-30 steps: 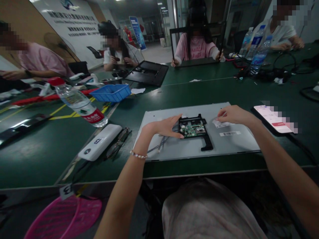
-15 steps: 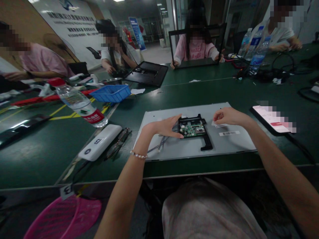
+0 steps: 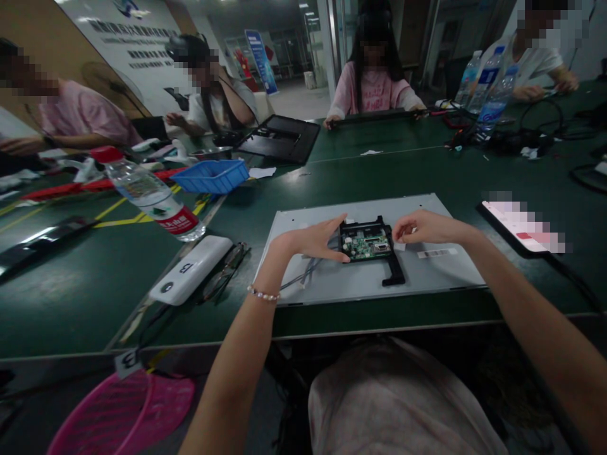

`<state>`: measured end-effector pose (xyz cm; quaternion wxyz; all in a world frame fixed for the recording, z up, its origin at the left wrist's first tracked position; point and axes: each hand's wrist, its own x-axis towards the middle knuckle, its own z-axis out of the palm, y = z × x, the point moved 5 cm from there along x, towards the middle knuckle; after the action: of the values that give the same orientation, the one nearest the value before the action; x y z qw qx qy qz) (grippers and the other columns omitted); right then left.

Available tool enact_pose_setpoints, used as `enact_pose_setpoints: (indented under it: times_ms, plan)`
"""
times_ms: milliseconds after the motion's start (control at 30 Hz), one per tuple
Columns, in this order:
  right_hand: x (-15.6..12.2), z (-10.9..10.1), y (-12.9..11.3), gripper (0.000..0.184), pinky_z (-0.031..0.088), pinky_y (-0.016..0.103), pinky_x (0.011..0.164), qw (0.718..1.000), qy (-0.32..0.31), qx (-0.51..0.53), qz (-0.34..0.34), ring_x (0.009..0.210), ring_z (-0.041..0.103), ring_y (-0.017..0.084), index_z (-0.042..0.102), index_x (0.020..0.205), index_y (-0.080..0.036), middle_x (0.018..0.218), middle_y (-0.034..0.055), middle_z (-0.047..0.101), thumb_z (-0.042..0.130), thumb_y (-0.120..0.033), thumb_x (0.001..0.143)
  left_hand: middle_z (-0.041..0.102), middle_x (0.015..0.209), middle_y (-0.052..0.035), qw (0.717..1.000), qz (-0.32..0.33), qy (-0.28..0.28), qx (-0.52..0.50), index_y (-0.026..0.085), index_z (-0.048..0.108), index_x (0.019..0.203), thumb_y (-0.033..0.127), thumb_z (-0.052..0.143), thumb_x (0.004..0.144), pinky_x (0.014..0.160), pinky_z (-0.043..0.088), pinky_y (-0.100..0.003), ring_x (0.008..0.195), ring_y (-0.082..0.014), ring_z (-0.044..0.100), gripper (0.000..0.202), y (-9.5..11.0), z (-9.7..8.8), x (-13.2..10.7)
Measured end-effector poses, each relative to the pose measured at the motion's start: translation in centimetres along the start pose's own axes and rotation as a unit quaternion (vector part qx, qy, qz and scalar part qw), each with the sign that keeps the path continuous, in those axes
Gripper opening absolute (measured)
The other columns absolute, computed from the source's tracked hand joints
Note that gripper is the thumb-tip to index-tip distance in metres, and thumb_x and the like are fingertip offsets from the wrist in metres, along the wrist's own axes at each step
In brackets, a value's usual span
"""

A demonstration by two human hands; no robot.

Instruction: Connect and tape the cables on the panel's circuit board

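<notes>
A green circuit board (image 3: 367,246) sits in a black plastic bracket (image 3: 392,268) on the back of a flat grey panel (image 3: 332,287). My left hand (image 3: 315,241) lies at the bracket's left side, thumb and fingers spread apart and touching its edge. Thin grey cables (image 3: 308,273) run out beneath that hand. At the bracket's right edge, the closed fingertips of my right hand (image 3: 424,227) pinch a small white piece (image 3: 399,247), perhaps a sticker or tape. A barcode label (image 3: 437,253) is stuck on the panel beside this hand.
Left of the panel are a white power bank (image 3: 192,272), eyeglasses (image 3: 225,275), a water bottle (image 3: 154,199) and a blue tray (image 3: 211,177). A phone (image 3: 519,227) with a cable lies to the right. Across the table (image 3: 379,170), a person holds a dark frame (image 3: 374,116).
My right hand has moved left with the small white piece, up to the bracket's right edge. My left hand stays put. The person opposite has lowered the dark frame.
</notes>
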<state>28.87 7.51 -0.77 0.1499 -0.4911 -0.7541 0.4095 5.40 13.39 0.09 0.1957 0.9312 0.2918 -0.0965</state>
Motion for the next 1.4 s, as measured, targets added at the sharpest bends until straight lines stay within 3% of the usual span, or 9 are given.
enact_pose_setpoints:
  times_ms: [367, 1400]
  plan:
    - [0.9, 0.4, 1.1, 0.010, 0.050, 0.030, 0.078, 0.998, 0.060, 0.029, 0.022, 0.080, 0.066, 0.018, 0.062, 0.080, -0.019, 0.081, 0.0034, 0.070, 0.060, -0.022, 0.070, 0.008, 0.156, -0.0180, 1.000, -0.016, -0.016, 0.008, 0.010, 0.000, 0.149, 0.072, 0.055, 0.073, 0.115, 0.017, -0.035, 0.143, -0.0305, 0.017, 0.113, 0.2, 0.0, 0.0]
    - [0.5, 0.8, 0.7, 0.016, 0.050, 0.026, 0.061, 0.996, 0.043, 0.031, 0.066, 0.067, 0.064, 0.016, 0.063, 0.083, -0.017, 0.079, 0.0048, 0.070, 0.064, -0.027, 0.070, 0.012, 0.156, -0.0176, 1.000, -0.001, -0.011, 0.026, 0.013, 0.001, 0.149, 0.075, 0.051, 0.073, 0.114, 0.019, -0.035, 0.142, -0.0301, 0.021, 0.110, -0.2, 0.3, 0.2]
